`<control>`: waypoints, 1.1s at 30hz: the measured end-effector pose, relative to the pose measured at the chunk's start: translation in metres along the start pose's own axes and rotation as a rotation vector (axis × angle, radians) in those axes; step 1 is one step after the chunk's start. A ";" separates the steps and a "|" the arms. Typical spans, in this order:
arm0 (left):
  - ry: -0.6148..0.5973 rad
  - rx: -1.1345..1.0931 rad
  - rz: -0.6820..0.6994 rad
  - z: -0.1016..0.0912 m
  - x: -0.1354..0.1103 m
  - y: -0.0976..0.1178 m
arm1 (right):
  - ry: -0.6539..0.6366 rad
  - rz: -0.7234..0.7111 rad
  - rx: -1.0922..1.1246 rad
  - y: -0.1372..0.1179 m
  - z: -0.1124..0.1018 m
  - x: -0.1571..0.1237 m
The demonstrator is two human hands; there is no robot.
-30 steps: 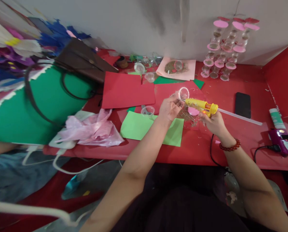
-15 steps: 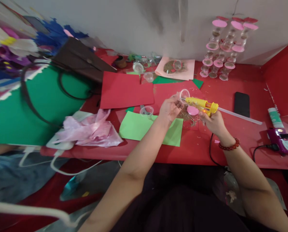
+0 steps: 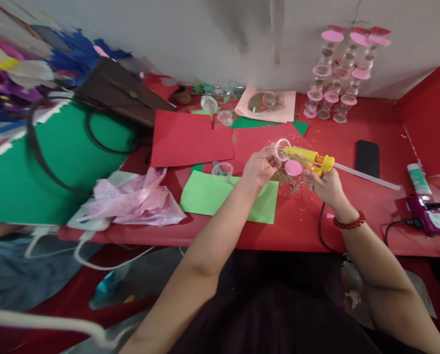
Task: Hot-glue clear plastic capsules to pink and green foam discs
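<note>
Red surface (image 3: pixel 374 206) carries everything, wall behind it. Big green board (image 3: pixel 9 187) at far left, brown bag (image 3: pixel 120 88) leaning over its top edge. Hanging strings of clear cups with pink discs (image 3: pixel 342 73) at back right. Pink plastic bag (image 3: pixel 134 199) crumpled near the front edge; red card (image 3: pixel 190 140) lies behind it, to the right. Light green sheet (image 3: pixel 208 196) lies partly under the left forearm.

Left hand (image 3: pixel 260 169): fingers curled in, fingertip grip closed on the edge of a clear cup, fine detail too small to read. Right hand (image 3: pixel 325 184): grip wrapped round the handle of a yellow glue gun (image 3: pixel 308 156) (orange glow by the handle), clear stick (image 3: pixel 367 176) out the back. Phone (image 3: pixel 367 158) just beyond that stick.

Clear cup (image 3: pixel 284 143) is held up off the left fingertips, gun nozzle at its mouth; contact, can't tell. Pink disc (image 3: pixel 293 168) sits just below the gun, among scraps.
</note>
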State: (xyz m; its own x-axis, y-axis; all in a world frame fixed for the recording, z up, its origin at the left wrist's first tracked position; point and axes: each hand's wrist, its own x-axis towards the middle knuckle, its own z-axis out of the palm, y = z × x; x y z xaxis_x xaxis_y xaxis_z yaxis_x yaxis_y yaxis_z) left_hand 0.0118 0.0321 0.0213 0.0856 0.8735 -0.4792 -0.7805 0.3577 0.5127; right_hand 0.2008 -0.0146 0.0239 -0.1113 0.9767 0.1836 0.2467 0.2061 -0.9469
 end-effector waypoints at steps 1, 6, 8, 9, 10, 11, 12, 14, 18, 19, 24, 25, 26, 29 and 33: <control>-0.004 0.002 0.001 0.000 0.000 0.000 | 0.001 -0.005 0.003 0.000 0.000 0.000; -0.003 0.019 -0.009 0.001 -0.001 -0.001 | -0.001 0.002 0.000 -0.001 -0.001 0.000; -0.004 0.021 -0.013 0.002 -0.002 -0.001 | -0.002 0.001 0.001 0.000 -0.001 0.000; -0.005 0.021 -0.013 0.002 -0.002 -0.001 | -0.003 -0.003 0.000 0.000 -0.001 0.000; -0.005 0.022 -0.014 0.002 -0.003 -0.001 | -0.002 -0.007 -0.001 0.000 -0.001 0.000; -0.006 0.026 -0.016 0.003 -0.003 -0.001 | -0.002 -0.011 -0.004 0.001 -0.001 0.000; -0.009 0.030 -0.017 0.003 -0.004 -0.001 | -0.003 -0.014 -0.008 0.001 -0.001 0.000; -0.015 0.040 -0.018 0.003 -0.004 0.000 | -0.003 -0.018 -0.019 0.002 -0.001 0.000; -0.011 0.052 -0.020 0.002 -0.004 0.000 | 0.004 -0.023 -0.042 0.005 -0.003 0.000; -0.011 0.057 -0.023 0.001 -0.004 0.000 | 0.008 -0.025 -0.047 0.006 -0.004 0.000; -0.022 0.061 -0.026 0.001 -0.004 0.000 | 0.026 0.011 -0.036 0.008 -0.004 0.001; -0.024 0.061 -0.025 0.001 -0.005 -0.001 | 0.026 0.022 -0.028 0.008 -0.004 0.001; -0.022 0.062 -0.024 0.002 -0.005 -0.001 | 0.025 0.026 -0.020 0.008 -0.004 0.001; 0.000 0.059 -0.022 0.003 -0.006 -0.001 | 0.035 0.019 -0.016 0.009 -0.005 0.001; 0.009 0.025 -0.029 0.006 -0.008 0.000 | 0.053 0.036 -0.008 0.012 -0.005 0.002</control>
State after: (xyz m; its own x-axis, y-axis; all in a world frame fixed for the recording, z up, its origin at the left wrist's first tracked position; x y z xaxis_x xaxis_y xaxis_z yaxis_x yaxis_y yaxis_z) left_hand 0.0144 0.0274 0.0292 0.1020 0.8600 -0.5000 -0.7620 0.3907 0.5164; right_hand 0.2084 -0.0102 0.0140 -0.0513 0.9853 0.1631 0.2575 0.1709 -0.9510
